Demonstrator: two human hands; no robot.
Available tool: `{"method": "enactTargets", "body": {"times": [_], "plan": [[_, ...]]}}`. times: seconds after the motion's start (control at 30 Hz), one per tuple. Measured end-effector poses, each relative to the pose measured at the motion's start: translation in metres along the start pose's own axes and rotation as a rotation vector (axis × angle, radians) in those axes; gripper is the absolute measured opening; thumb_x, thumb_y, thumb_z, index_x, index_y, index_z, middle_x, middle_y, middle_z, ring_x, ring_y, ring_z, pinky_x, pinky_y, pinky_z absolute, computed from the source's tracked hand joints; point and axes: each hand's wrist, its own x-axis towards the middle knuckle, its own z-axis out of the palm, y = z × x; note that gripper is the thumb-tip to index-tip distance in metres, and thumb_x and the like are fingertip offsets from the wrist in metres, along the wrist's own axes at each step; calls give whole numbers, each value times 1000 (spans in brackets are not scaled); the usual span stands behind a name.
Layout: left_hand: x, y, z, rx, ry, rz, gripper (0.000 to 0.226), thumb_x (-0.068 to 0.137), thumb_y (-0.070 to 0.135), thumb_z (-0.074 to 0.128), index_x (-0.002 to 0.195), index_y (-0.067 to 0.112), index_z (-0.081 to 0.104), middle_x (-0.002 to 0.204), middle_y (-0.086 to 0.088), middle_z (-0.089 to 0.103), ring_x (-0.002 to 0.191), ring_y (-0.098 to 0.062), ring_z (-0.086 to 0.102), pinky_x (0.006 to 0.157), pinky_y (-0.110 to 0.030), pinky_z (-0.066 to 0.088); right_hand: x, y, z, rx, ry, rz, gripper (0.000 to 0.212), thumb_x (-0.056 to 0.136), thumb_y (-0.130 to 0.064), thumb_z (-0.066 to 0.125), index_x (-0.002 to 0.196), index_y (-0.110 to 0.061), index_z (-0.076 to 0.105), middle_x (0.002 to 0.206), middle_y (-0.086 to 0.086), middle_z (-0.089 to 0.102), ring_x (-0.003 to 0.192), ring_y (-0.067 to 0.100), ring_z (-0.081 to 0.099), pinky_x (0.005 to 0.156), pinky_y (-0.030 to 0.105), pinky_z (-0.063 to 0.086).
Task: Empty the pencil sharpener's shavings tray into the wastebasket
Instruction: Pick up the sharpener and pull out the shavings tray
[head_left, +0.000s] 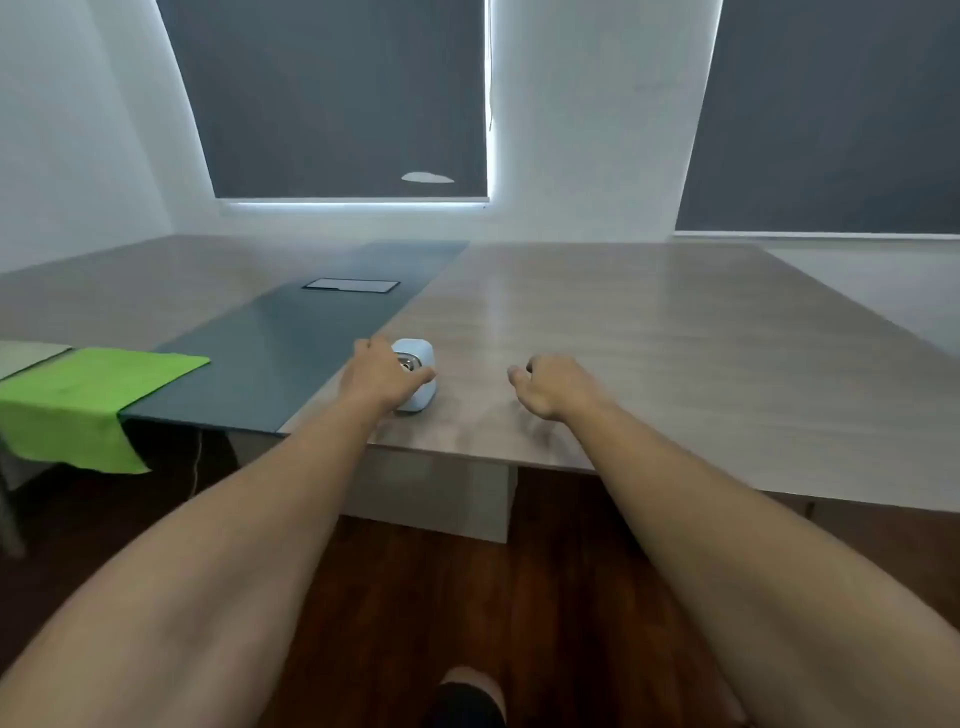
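Observation:
A small pale blue pencil sharpener (420, 358) with a metal face stands near the front edge of the wooden table (649, 353). My left hand (376, 376) wraps around its left side, fingers over the top and thumb across the front. My right hand (550, 387) hovers just above the table to the right of the sharpener, fingers loosely curled and holding nothing. No wastebasket shows in the view, and the shavings tray cannot be told apart from the sharpener body.
A dark grey strip (311, 343) runs down the table with a cable hatch (350, 285) set in it. A green cloth (78, 400) hangs over the table's left front edge. Dark wooden floor (467, 597) lies below, with my foot (462, 696) at the bottom.

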Motion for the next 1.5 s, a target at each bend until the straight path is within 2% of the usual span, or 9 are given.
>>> {"method": "enactTargets", "body": {"times": [0.17, 0.33, 0.6, 0.83, 1.0, 1.17, 1.3, 1.43, 1.5], "plan": [[12, -12, 21, -123, 82, -57, 92, 76, 46, 77, 146, 6, 32, 143, -18, 43, 129, -36, 47, 102, -41, 40, 8, -6, 13, -5, 18, -10, 58, 99, -46, 29, 128, -6, 60, 129, 17, 61, 121, 36, 51, 98, 47, 46], [22, -2, 37, -235, 113, -73, 71, 77, 38, 78, 131, 7, 46, 133, -15, 57, 122, -35, 54, 96, -40, 43, 12, 16, 11, 76, 73, 1, 52, 98, -42, 33, 125, -10, 64, 126, 15, 65, 123, 35, 51, 98, 46, 47], [12, 47, 70, -443, -199, 156, 59, 75, 23, 83, 126, 11, 56, 112, -5, 63, 101, -22, 58, 89, -32, 48, -7, 66, -7, 78, 149, 96, 46, 89, -43, 46, 123, -23, 67, 116, 5, 73, 123, 31, 54, 98, 42, 46], [-3, 76, 95, -754, -501, 258, 75, 57, 22, 83, 127, 14, 58, 125, -17, 64, 116, -30, 62, 103, -45, 49, -37, 114, -20, 200, 11, 124, 26, 75, -35, 65, 93, -27, 82, 98, -4, 79, 98, 17, 69, 85, 30, 55], [-8, 85, 98, -850, -665, 280, 48, 68, 2, 75, 109, 19, 59, 108, -9, 64, 106, -23, 59, 99, -39, 49, -45, 124, -9, 345, -8, 68, 33, 78, -30, 72, 109, -23, 79, 110, -7, 77, 104, 6, 67, 82, 16, 44], [-5, 85, 96, -881, -760, 280, 59, 67, 4, 72, 123, 14, 56, 107, -6, 63, 101, -18, 62, 92, -30, 54, -37, 118, -2, 407, 38, 40, 58, 76, -41, 78, 128, -18, 69, 116, -2, 75, 114, 14, 64, 92, 23, 45], [0, 82, 95, -885, -802, 281, 61, 68, 3, 72, 126, 17, 57, 111, -6, 62, 105, -19, 61, 92, -30, 55, -31, 120, -6, 526, -9, 40, 60, 69, -34, 87, 124, -17, 70, 122, -1, 71, 105, 7, 57, 87, 20, 36], [1, 81, 95, -914, -837, 283, 58, 69, 1, 71, 121, 22, 60, 110, -4, 65, 104, -18, 63, 86, -27, 56, -23, 120, -6, 575, -60, 9, 61, 67, -34, 89, 123, -20, 71, 124, -4, 71, 114, 10, 59, 91, 22, 35], [2, 81, 95, -926, -840, 278, 58, 69, 0, 71, 122, 21, 60, 111, -5, 64, 104, -18, 63, 84, -26, 56, -21, 121, -6, 573, -82, 0, 63, 68, -35, 88, 127, -20, 68, 121, -7, 70, 97, 4, 59, 87, 23, 37]]}}
